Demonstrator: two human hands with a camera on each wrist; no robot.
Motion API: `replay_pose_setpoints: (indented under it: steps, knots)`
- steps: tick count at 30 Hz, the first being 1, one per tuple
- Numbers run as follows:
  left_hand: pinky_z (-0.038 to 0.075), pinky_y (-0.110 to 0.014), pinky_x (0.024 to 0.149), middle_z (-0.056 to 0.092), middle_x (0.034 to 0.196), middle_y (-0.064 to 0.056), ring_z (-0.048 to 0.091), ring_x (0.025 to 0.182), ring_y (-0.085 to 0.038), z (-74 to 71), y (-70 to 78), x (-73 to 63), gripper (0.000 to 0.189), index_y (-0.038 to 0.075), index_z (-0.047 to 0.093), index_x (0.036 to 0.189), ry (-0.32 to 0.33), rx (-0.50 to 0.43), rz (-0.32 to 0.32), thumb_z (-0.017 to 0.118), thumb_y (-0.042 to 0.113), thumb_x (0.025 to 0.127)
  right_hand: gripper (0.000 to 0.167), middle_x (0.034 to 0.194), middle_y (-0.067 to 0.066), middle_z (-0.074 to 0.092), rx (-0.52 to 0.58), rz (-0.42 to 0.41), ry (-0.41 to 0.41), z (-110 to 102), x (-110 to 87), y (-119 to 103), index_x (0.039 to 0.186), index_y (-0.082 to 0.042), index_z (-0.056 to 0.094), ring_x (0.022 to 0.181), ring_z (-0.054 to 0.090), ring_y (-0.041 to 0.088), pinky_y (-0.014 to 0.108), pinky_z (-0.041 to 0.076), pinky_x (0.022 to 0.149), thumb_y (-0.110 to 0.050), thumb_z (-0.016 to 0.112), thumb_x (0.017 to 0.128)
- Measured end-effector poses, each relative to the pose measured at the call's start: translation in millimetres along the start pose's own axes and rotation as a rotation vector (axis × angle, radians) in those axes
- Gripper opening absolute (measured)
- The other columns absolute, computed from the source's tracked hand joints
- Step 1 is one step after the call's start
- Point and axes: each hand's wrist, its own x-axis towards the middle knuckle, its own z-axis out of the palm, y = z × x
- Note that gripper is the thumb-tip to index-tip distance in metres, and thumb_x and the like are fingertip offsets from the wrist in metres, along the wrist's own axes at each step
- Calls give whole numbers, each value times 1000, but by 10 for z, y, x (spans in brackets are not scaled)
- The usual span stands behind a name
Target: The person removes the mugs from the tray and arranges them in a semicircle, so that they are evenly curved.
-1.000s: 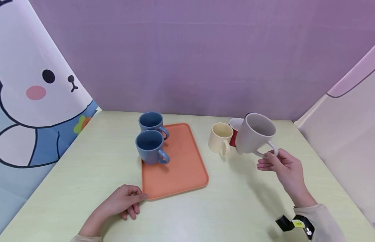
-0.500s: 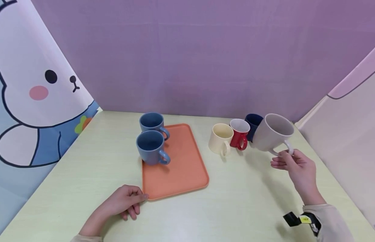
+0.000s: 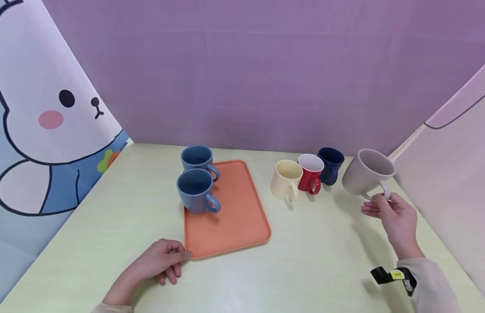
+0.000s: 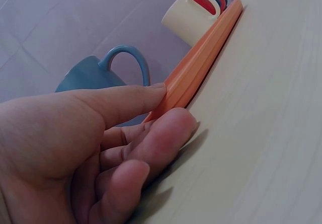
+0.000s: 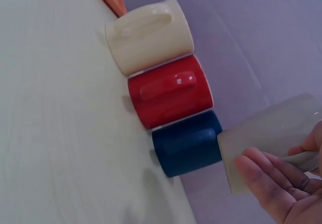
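My right hand (image 3: 399,221) holds a light grey mug (image 3: 361,176) by its handle, raised above the table at the right and slightly tilted. In the right wrist view the grey mug (image 5: 271,128) overlaps the end of a navy mug (image 5: 186,143). At the near left corner of an orange tray (image 3: 242,221), my left hand (image 3: 160,261) pinches the edge, thumb on top and a finger beneath it, as the left wrist view shows. Two blue mugs stand along the tray's left side, the nearer blue mug (image 3: 193,198) in front of the farther blue mug (image 3: 192,158).
Right of the tray, a cream mug (image 3: 282,184), a red mug (image 3: 305,180) and the navy mug (image 3: 327,171) stand close together in a row, handles toward me. A purple backdrop (image 3: 242,87) rises behind the table (image 3: 289,274). A pale panel (image 3: 453,187) borders the right side.
My right hand has carried the grey mug to the right, uncovering the red and navy mugs behind it. My left hand and the tray have stayed in place.
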Motion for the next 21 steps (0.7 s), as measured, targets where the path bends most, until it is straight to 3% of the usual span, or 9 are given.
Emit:
replay_pose_setpoints:
  steps: [4,12,15,19,21]
  knots:
    - [47,-25,40,66,64,-7,66,50,-18,-4,-1,2,33,4,67,88,1,2,0,63,34,99,11,72,6,74,-19,0,9,-103,97,147,93,5,62,62,72,16,29,57,60,-4,58,99]
    - [46,-25,40,66,64,-6,65,49,-17,-4,-9,3,32,4,67,87,4,1,-5,63,34,99,32,75,8,74,-7,-6,15,-471,470,786,99,3,63,64,73,19,33,57,61,-27,73,92]
    - [46,-25,40,66,64,-6,65,49,-17,-3,-3,0,33,4,66,87,2,-3,-7,63,35,99,30,74,7,74,-12,-5,-4,-433,466,771,97,4,64,63,73,18,32,57,60,-25,71,94]
    - [46,-25,40,66,64,-6,65,49,-17,-2,0,-2,34,3,66,87,0,-5,-6,63,35,99,13,69,4,73,-41,45,-12,-221,326,499,92,1,65,60,72,15,28,57,59,-10,60,99]
    - [46,-25,40,66,64,-6,65,49,-17,-2,-3,0,34,3,66,87,0,-5,-5,63,35,99,14,68,3,72,-30,57,-16,-182,313,473,91,1,64,59,71,14,28,57,58,-10,59,99]
